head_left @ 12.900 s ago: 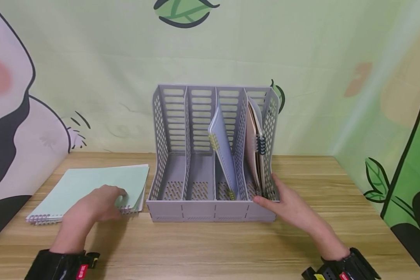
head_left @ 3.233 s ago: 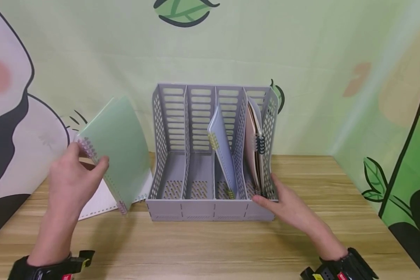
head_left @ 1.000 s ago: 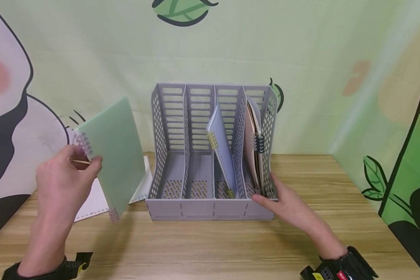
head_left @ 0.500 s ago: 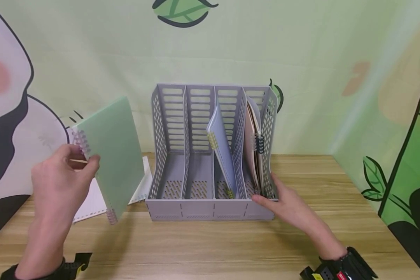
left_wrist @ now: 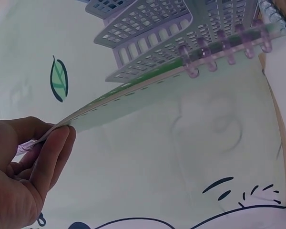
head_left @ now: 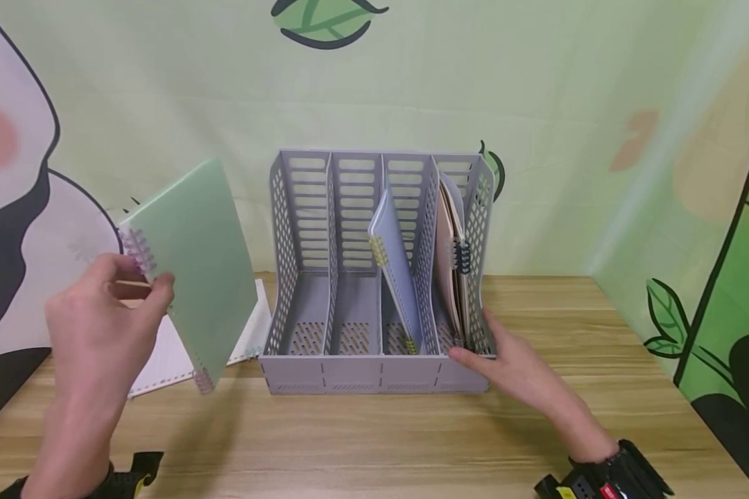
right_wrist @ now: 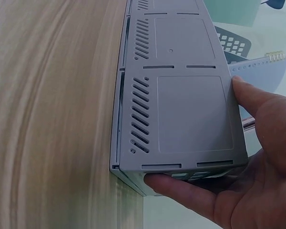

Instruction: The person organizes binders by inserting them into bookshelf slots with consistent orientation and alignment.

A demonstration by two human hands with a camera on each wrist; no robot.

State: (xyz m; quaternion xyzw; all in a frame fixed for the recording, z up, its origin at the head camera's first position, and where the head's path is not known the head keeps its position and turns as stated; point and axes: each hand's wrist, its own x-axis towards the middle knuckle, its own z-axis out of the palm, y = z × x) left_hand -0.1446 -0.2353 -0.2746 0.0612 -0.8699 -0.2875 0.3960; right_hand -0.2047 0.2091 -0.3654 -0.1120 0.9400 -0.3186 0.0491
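Note:
My left hand (head_left: 102,326) pinches the purple-ringed spine side of a green spiral notebook (head_left: 206,270), holding it raised and upright above the left of the table. In the left wrist view, thumb and fingers of that hand (left_wrist: 28,167) meet on one end of the thin notebook. A grey-purple file rack (head_left: 356,374) with several upright slots stands at the centre. My right hand (head_left: 518,367) grips its front right corner, the thumb on the front rim and the fingers along the side. In the right wrist view the rack's front panel (right_wrist: 195,114) fills the middle.
White lined paper (head_left: 162,367) and another white sheet edge (head_left: 252,333) lie behind the raised notebook. A blue spiral notebook (head_left: 399,270) leans in the third slot; pinkish and pale notebooks (head_left: 447,270) stand in the rightmost. A printed cloth (head_left: 225,104) hangs behind the table.
Earlier the left hand rested on the flat notebook stack; the green notebook is now lifted off it. In the last second that hand shifted slightly left. The right hand stays in place.

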